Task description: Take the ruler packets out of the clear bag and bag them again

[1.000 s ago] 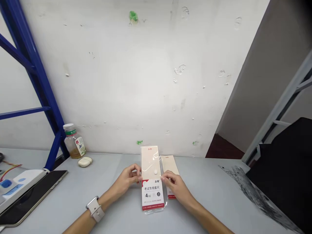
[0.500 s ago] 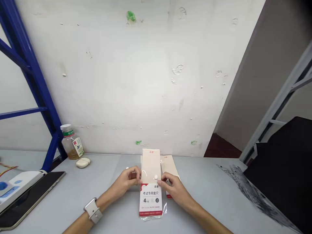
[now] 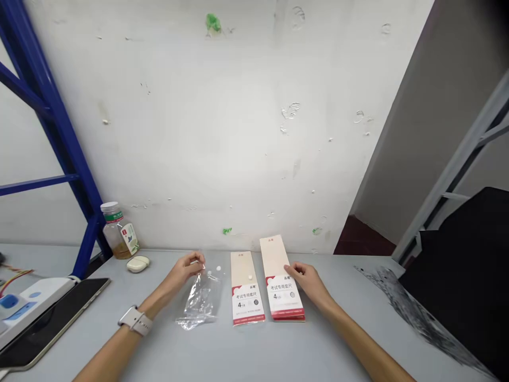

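Note:
My left hand (image 3: 190, 267), a watch on its wrist, has its fingers closed at the top corner of a clear plastic bag (image 3: 201, 300) lying crumpled on the table. Right of the bag lies a flat cream, white and red ruler-set packet (image 3: 247, 302), which neither hand touches. Further right, a second ruler-set packet (image 3: 283, 289) rests over at least one more, whose red edge shows below it. My right hand (image 3: 308, 284) grips the right edge of this upper packet, thumb on top; the other fingers are partly hidden.
On the left of the grey table (image 3: 191, 355) stand a jar (image 3: 121, 233) and a cream oval case (image 3: 138, 263). A tablet (image 3: 59, 318) and a white power strip (image 3: 34, 305) lie nearer. A blue metal frame (image 3: 59, 122) rises at left; a black object (image 3: 465, 286) is at right.
The packet held in both hands has moved right onto the other stack, in my right hand. My left hand has moved left to the clear bag. The middle packet now lies uncovered.

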Demonstrator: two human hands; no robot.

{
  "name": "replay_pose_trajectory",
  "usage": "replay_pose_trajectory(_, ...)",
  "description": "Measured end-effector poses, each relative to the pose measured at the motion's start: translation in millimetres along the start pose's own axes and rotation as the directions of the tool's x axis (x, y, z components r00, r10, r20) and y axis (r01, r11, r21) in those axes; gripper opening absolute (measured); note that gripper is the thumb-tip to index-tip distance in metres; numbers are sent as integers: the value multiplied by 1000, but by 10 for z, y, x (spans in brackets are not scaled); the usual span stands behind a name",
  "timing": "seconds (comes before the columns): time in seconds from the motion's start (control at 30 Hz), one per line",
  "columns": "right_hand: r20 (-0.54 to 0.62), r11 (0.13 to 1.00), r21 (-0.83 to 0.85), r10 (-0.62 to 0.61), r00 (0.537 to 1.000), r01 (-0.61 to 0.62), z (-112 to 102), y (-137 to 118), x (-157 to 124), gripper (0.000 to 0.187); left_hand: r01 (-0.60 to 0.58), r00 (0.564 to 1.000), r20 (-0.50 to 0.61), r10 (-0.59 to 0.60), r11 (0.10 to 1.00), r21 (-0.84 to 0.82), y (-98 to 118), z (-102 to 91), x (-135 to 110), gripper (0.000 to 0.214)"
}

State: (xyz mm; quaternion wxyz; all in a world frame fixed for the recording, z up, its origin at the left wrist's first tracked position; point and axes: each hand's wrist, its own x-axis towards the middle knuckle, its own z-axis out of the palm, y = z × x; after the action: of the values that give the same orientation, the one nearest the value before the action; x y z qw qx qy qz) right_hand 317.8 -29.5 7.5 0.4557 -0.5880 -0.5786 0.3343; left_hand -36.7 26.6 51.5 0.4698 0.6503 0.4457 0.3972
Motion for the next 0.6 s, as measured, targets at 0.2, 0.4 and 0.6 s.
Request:
replay_pose_trajectory(0.2, -28, 980, -198, 27, 999, -32, -69, 175, 62, 44, 63, 984, -179, -20, 970, 233, -191, -96, 94, 23)
replay_pose_trajectory(0.4, -56, 904, -425, -78, 995, 47, -28, 223, 61, 45, 94, 971, -239, 30, 865, 492, -346, -90, 110, 23)
replay_pose_trajectory(0.6, -34, 828, -549, -164, 986, 119, 11, 229, 47, 42, 194, 962, -272, 16, 663, 723, -285, -123, 20, 17)
